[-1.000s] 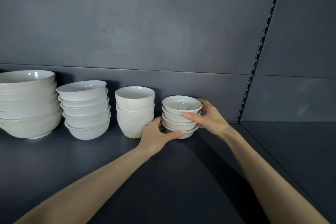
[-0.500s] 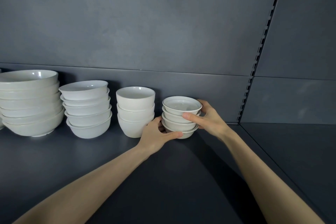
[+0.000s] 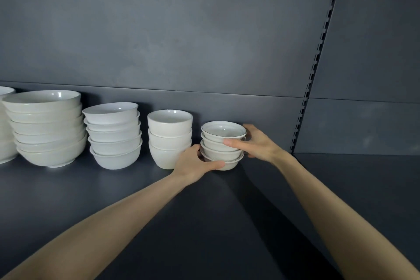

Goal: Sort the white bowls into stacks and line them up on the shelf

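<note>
Small stack (image 3: 223,145): four nested white bowls, standing on the shelf (image 3: 227,211), held between both hands.

Left hand (image 3: 195,163): thumb curled along the front of the bottom bowl at its base; fingers go behind and cannot be seen.
Right hand (image 3: 259,143): thumb pressed across the front of the second bowl, fingers wrapped round the far side up to the top rim.

Handling (judged): glazed ceramic, so rigid, smooth, likely slippery and chippable. Four together should carry fair weight for their size. The nested bowls can shift on each other, so hold low plus steady the side, as the hands do here.

Contents: top bowl looks empty; the lower ones hold only the bowl above.

Just left of the left hand: cup stack (image 3: 170,138), three deep, top empty. Further left: medium stack (image 3: 113,135), top bowl tilted, then large stack (image 3: 47,128).
</note>
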The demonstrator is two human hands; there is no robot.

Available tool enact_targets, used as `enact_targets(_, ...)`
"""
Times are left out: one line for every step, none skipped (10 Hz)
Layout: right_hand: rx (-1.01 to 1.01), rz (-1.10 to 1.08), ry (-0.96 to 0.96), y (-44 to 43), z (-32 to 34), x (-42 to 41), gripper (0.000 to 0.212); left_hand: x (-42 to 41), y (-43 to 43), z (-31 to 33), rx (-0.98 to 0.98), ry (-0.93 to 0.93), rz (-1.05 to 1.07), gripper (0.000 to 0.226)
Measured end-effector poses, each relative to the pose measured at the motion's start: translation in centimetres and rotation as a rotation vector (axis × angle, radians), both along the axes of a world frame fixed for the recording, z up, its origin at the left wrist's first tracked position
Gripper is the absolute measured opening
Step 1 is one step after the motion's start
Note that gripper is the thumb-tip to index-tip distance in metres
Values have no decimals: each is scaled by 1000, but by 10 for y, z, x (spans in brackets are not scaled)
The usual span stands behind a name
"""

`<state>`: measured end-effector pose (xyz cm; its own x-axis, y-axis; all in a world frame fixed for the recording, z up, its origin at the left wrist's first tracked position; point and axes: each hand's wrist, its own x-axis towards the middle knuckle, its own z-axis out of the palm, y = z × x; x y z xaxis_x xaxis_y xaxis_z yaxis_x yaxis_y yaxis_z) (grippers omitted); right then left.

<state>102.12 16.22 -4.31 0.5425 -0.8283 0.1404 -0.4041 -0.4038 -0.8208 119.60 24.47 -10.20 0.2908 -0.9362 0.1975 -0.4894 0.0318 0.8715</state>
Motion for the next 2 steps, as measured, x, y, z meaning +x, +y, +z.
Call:
enact_targets(-76,-36,124,11,11,-2,85,-2,12,15,62,-92,59,45)
enact_targets(-194,-75,179,23,26,-6,97,0,27,34,94,-187,98,39)
